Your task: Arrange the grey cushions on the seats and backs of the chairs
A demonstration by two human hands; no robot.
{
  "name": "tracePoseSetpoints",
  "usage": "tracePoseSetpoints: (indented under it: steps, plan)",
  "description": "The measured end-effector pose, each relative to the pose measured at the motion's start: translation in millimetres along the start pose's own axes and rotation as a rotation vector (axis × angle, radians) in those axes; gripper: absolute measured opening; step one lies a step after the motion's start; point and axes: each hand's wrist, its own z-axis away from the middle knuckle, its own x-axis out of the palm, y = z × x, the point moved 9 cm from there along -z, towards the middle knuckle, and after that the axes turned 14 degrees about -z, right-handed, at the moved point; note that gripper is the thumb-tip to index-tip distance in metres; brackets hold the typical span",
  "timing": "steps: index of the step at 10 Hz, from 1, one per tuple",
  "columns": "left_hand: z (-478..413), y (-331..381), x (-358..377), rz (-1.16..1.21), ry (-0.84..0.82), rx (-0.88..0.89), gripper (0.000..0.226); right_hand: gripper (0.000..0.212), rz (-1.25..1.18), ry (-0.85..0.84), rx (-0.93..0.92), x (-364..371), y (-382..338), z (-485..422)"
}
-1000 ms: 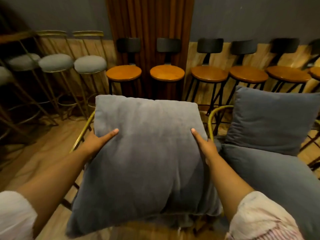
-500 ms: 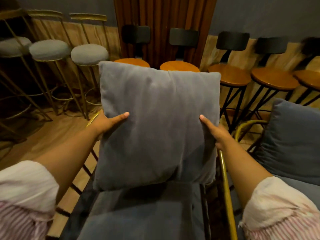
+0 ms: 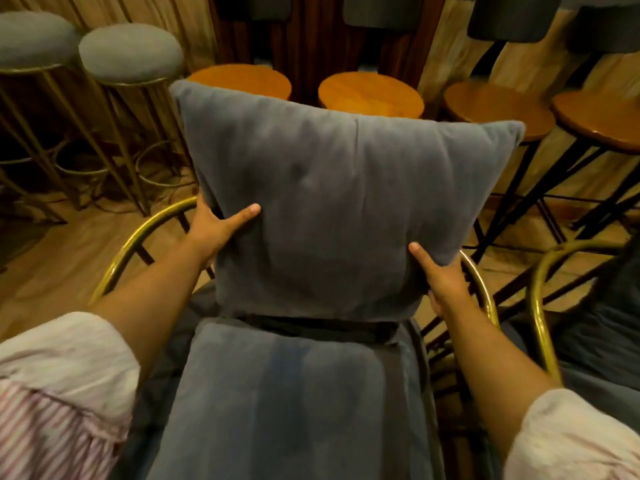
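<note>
**Back cushion standing up in the gold chair**

Both hands are gripping the grey back cushion [image 3: 332,202] by its lower edges: left hand [image 3: 211,230] and right hand [image 3: 445,282], thumbs pressed on the front. It stands upright at the rear of the seat cushion [image 3: 277,403] (already lying flat), between the chair's brass arms [image 3: 138,244]. Wooden stools [image 3: 370,93] behind.

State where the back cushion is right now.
In the head view it stands upright at centre, the back cushion held between the left hand and right hand, just above the seat cushion.
</note>
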Motion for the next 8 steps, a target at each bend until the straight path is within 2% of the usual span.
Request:
tracePoseSetpoints:
  steps: [2,4,5,6,7,8]
  plan:
    - [-16,-53,19,-0.101,0.001,-0.060,0.100,0.087,0.076,0.074,0.023,-3,69,13]
    - [-26,-57,18,-0.120,0.021,-0.123,0.102,0.081,0.099,0.141,0.015,0,70,9]
    - [-25,-69,26,-0.209,-0.038,-0.195,0.100,0.091,0.165,0.095,0.092,-2,81,7]
    - [-19,-75,28,-0.224,-0.037,-0.199,0.098,0.118,0.195,0.075,0.134,-2,82,6]
    - [0,-81,25,-0.274,-0.011,-0.179,0.099,0.101,0.190,0.062,0.110,-2,70,16]
    - [29,-85,33,-0.319,-0.107,-0.126,0.113,0.075,0.285,0.077,0.092,-12,64,36]
